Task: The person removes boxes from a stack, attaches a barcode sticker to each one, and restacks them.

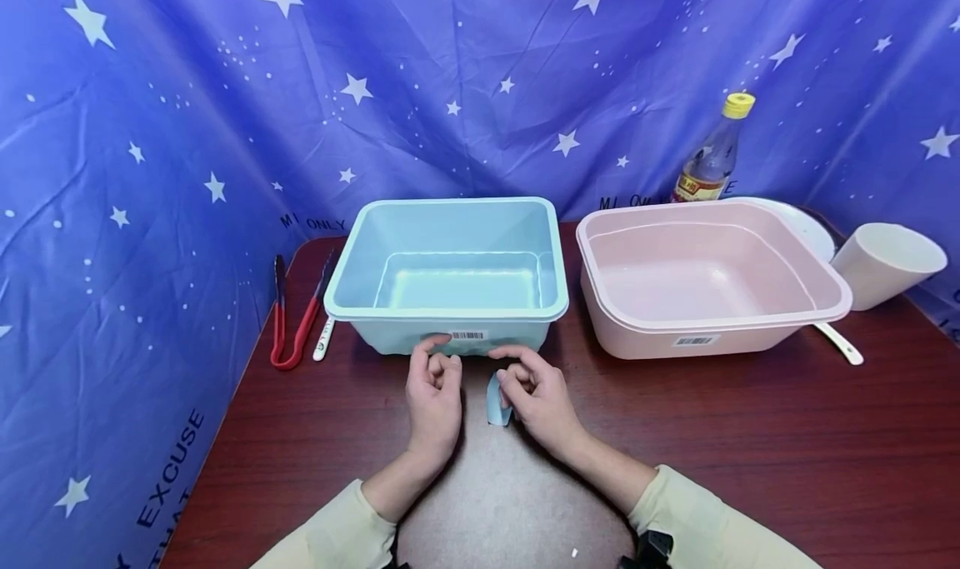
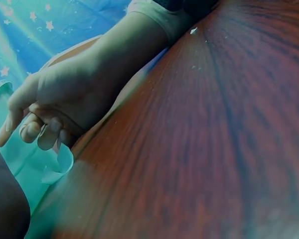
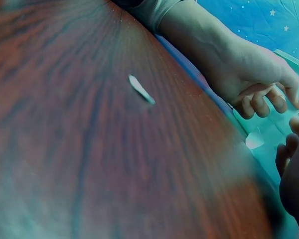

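Observation:
A light blue plastic tub [image 1: 450, 312] stands on the dark wooden table [image 1: 750, 436], with a barcode label [image 1: 468, 335] on its near wall. My left hand [image 1: 435, 390] rests just in front of it, fingers curled, with the index tip against the wall by the label; nothing shows in it. In the right wrist view the left hand [image 3: 254, 74] is curled beside the tub [image 3: 284, 129]. My right hand [image 1: 534, 390] pinches a small light blue scrap [image 1: 497, 404] under its bent fingers, index reaching toward the tub. The left wrist view shows the right hand [image 2: 65, 99] and the hanging scrap [image 2: 57, 167].
A pink tub [image 1: 712, 323] sits to the right of the blue one. Red tongs [image 1: 288, 327] and a white utensil [image 1: 324, 340] lie left. A bottle [image 1: 712, 157], white plate [image 1: 813, 226], white cup [image 1: 885, 261] and white spoon [image 1: 840, 344] stand at the right. A white sliver [image 3: 141, 89] lies on the table.

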The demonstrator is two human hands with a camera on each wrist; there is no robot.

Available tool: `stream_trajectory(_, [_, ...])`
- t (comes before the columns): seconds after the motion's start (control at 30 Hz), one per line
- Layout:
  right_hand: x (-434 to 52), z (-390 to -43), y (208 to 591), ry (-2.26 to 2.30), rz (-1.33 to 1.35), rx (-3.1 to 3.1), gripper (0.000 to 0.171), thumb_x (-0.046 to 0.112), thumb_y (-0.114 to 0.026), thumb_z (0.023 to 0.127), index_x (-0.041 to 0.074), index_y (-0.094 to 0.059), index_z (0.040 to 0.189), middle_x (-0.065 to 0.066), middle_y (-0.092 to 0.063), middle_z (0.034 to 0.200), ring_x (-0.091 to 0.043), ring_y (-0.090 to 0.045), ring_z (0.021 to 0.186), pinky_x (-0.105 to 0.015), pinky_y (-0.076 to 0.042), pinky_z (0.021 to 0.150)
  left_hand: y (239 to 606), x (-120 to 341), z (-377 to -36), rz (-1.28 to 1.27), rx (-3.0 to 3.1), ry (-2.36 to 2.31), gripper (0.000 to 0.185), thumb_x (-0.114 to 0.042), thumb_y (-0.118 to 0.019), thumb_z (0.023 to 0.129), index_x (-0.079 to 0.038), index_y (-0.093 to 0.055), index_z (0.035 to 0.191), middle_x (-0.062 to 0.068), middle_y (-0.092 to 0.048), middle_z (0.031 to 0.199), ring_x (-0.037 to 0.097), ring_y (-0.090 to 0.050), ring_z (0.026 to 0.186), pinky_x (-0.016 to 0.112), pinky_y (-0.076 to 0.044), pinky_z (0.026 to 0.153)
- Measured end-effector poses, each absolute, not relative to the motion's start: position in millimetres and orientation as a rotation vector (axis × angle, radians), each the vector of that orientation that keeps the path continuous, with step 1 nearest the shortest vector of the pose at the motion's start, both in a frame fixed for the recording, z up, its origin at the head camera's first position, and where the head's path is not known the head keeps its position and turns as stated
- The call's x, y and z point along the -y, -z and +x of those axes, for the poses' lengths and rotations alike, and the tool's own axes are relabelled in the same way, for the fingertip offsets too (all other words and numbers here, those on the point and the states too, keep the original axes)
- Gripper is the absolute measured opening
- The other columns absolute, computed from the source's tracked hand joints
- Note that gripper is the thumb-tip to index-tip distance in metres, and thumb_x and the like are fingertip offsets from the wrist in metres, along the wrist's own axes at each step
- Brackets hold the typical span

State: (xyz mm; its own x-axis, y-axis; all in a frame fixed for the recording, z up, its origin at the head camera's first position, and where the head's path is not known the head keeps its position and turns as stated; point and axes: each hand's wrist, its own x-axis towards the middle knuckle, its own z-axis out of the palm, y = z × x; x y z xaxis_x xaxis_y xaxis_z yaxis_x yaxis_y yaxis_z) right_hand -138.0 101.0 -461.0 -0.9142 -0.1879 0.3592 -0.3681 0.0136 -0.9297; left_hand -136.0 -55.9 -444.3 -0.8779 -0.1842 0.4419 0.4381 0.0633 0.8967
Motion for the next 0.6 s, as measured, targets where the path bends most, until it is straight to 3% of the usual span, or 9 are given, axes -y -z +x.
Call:
stream_trajectory(0.23, [-110, -134, 449, -2.084, 0.583, 2.076, 0.021, 0.002, -0.057, 0.101, -0.007, -0.058, 0.120, -0.017, -0.053, 0.060, -0.011, -0.043, 0.042, -0.030, -0.040, 0.037, 453, 58, -142, -0.314, 1.866, 1.867, 0.025, 0.012, -0.052, 0.098, 0.008, -0.055, 0.123, -0.006, -0.038, 0.063, 0.006, -0.031, 0.052, 0.022, -0.031, 0.052])
stream_trajectory(0.37, [-120, -132, 433, -2.061, 0.626, 2.046, 0.017, -0.001, -0.057, 0.100, -0.005, -0.061, 0.116, -0.022, -0.052, 0.060, -0.020, -0.045, 0.045, -0.030, -0.041, 0.040, 447, 55, -136, -0.429, 1.823, 1.912, 0.021, 0.011, -0.052, 0.099, 0.007, -0.055, 0.119, -0.001, -0.042, 0.065, 0.007, -0.031, 0.050, 0.024, -0.028, 0.047])
stream_trajectory(0.5, [-133, -133, 410, -1.882, 0.799, 2.066, 0.016, -0.006, -0.058, 0.097, 0.002, -0.066, 0.108, -0.012, -0.055, 0.060, -0.024, -0.050, 0.049, -0.027, -0.043, 0.045, 436, 47, -130, -0.578, 1.814, 1.929, 0.017, 0.009, -0.054, 0.099, 0.009, -0.055, 0.116, 0.007, -0.046, 0.066, 0.007, -0.034, 0.051, 0.024, -0.029, 0.044])
stream_trajectory(0.6, [-145, -133, 389, -1.744, 0.949, 2.077, 0.020, -0.010, -0.059, 0.094, 0.004, -0.067, 0.106, -0.005, -0.056, 0.060, -0.019, -0.052, 0.050, -0.025, -0.043, 0.046, 425, 38, -126, -0.707, 1.865, 1.920, 0.018, 0.007, -0.056, 0.097, 0.004, -0.057, 0.115, 0.012, -0.052, 0.070, 0.007, -0.039, 0.054, 0.022, -0.032, 0.046])
